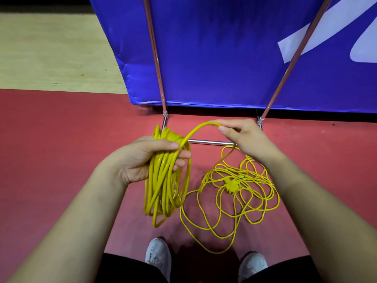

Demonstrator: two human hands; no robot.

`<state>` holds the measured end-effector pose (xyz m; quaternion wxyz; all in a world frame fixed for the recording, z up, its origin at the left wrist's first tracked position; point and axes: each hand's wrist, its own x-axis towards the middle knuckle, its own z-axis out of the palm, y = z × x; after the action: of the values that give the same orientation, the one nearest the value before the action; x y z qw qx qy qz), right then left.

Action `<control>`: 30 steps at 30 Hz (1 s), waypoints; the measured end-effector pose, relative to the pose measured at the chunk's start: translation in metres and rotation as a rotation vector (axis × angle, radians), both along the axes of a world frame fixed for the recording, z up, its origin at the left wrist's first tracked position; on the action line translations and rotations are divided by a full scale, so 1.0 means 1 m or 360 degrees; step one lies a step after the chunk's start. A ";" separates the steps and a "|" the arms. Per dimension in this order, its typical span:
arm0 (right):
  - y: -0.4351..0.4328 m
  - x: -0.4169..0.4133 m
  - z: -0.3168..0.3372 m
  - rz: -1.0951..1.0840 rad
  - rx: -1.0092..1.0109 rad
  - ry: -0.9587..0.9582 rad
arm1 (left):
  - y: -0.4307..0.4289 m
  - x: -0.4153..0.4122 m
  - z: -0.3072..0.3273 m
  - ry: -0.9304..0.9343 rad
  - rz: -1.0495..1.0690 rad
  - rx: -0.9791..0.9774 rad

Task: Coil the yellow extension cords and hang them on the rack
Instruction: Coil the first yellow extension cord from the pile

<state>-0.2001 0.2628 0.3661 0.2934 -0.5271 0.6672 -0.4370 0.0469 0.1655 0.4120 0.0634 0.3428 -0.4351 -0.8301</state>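
A blue banner (224, 50) stands behind the chrome rack (210, 142), whose low crossbar sits on the red floor (51, 150) just ahead of the person's shoes (158, 254). Most of the yellow extension cord (240, 186) lies in a loose tangle on the floor to the right, its plug in the middle, so slack can feed freely. The left hand (146, 158) is clenched around the finished coil (165, 180), which hangs down to keep its loops even. The right hand (242, 135) pinches the running strand between its fingers (223, 130), arching it toward the coil, likely to lay on another loop.
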 end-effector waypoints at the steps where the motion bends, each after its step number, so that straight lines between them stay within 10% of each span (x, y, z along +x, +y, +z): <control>1: -0.001 0.001 0.004 0.0094 -0.0015 0.0130 | 0.000 0.000 -0.001 0.0036 -0.0016 0.0020; 7: -0.003 0.048 0.038 0.0517 -0.0202 0.0423 | 0.000 0.000 -0.003 0.0094 -0.0125 -0.0045; 16: 0.000 0.042 0.022 0.0469 -0.0055 -0.0062 | 0.004 -0.002 -0.006 0.0285 -0.0318 0.0105; 23: -0.008 -0.003 -0.052 0.0312 0.0235 0.0399 | -0.008 0.006 0.000 0.0526 -0.0094 0.0013; 30: 0.000 -0.004 -0.116 0.0246 0.0680 0.0021 | -0.007 0.006 0.008 0.1034 -0.0054 0.0653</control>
<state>-0.2039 0.2624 0.2500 0.4266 -0.5052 0.7042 -0.2585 0.0527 0.1589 0.4198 0.1142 0.0603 -0.2229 -0.9663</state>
